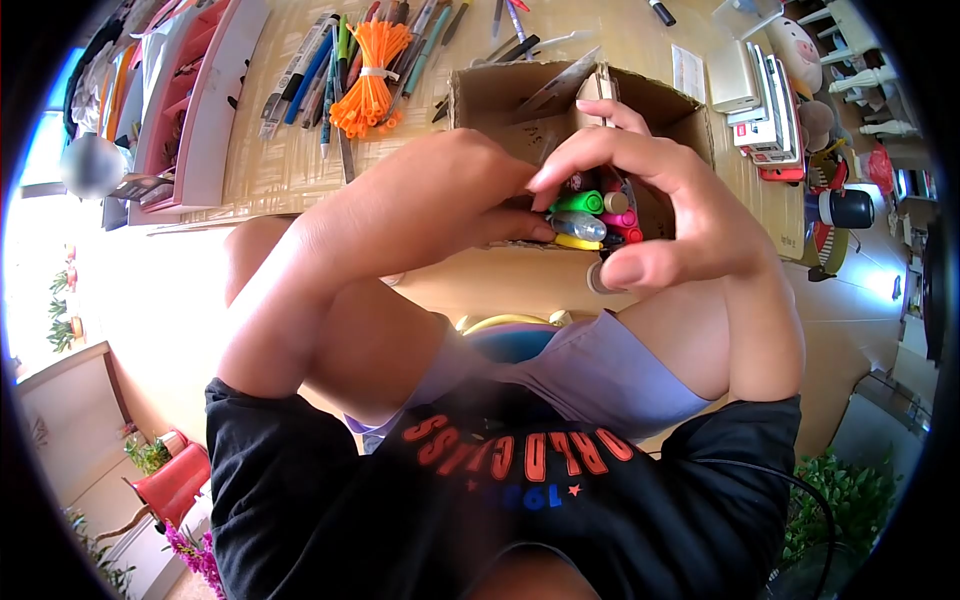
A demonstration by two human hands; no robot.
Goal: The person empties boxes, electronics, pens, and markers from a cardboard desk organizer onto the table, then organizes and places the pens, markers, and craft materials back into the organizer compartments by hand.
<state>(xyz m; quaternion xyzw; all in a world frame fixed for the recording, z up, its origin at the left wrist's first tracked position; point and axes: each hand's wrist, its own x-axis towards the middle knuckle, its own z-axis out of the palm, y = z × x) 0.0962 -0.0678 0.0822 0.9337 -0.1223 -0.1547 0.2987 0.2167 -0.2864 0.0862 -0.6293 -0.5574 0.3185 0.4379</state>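
An open cardboard box (485, 93) with a divider stands at the table's front edge. Several markers and pens, among them a green marker (588, 202), a pink marker (626, 219) and a yellow one (578, 242), lie bundled in its near part, caps toward me. My left hand (440, 200) reaches in from the left, fingertips at the markers' left side; whatever it grips is hidden. Arched over the box's right side, my right hand (665, 190) has its thumb and fingers apart, with nothing between them. A clear-ended pen (580, 226) lies between the green and yellow ones.
Left of the box, an orange bundle of zip-like strips (370, 80) lies on loose pens. A pink and white organizer (195, 110) borders the table at the left. Small boxes (765, 105) and a plush toy (796, 45) stand at the right. A black marker (662, 12) lies at the back.
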